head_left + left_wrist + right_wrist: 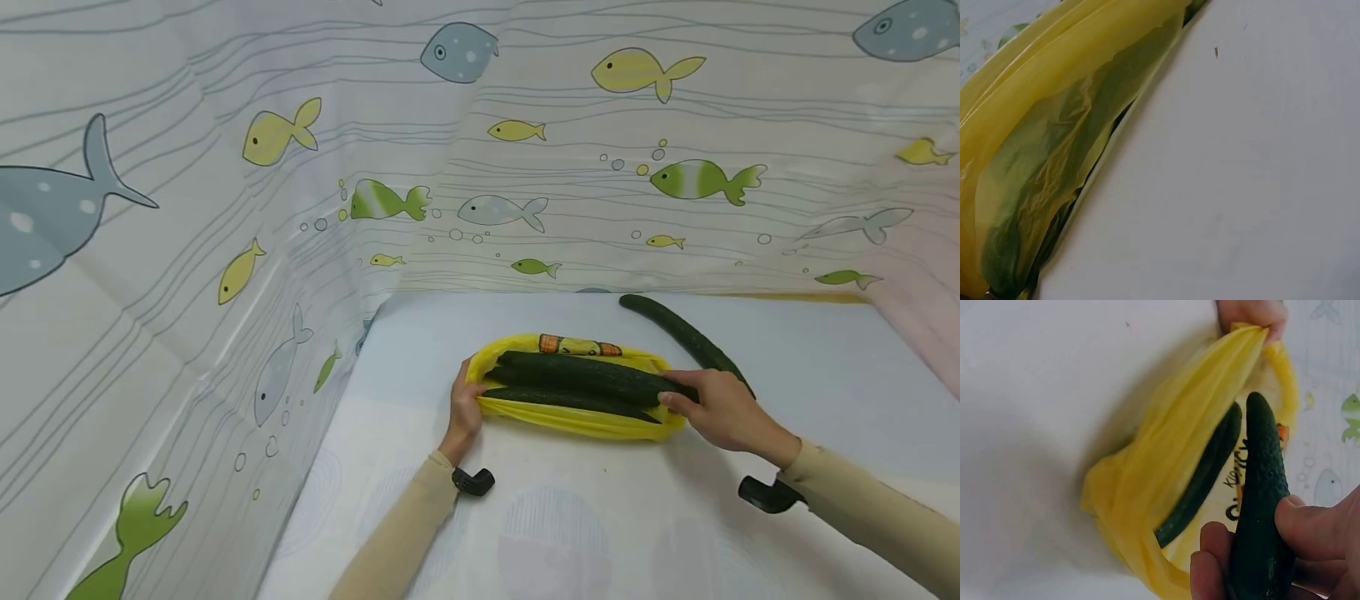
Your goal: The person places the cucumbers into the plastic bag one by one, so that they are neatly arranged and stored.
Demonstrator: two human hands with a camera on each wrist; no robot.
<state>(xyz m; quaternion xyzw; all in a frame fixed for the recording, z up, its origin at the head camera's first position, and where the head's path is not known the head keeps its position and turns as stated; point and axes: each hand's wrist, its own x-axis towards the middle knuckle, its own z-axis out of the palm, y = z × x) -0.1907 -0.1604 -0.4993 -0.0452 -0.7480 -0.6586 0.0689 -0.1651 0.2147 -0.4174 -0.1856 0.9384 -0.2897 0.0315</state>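
A yellow plastic bag [592, 427] lies on the table with its long mouth spread open. My left hand [465, 407] grips the bag's rim at its left end. My right hand [722, 412] holds a dark green cucumber [1263, 506] by its right end, thumb on one side and fingers on the other. That cucumber lies lengthwise over the open mouth in the head view. Beneath it, another cucumber [1207, 472] rests inside the bag, partly covered by the near side. Through the thin plastic [1066, 119] in the left wrist view, dark green shapes show.
A loose curved cucumber [686, 332] lies on the white table [555, 500] behind my right hand, slanting toward the back. Fish-patterned sheeting [570, 167] rises at the back and along the left side.
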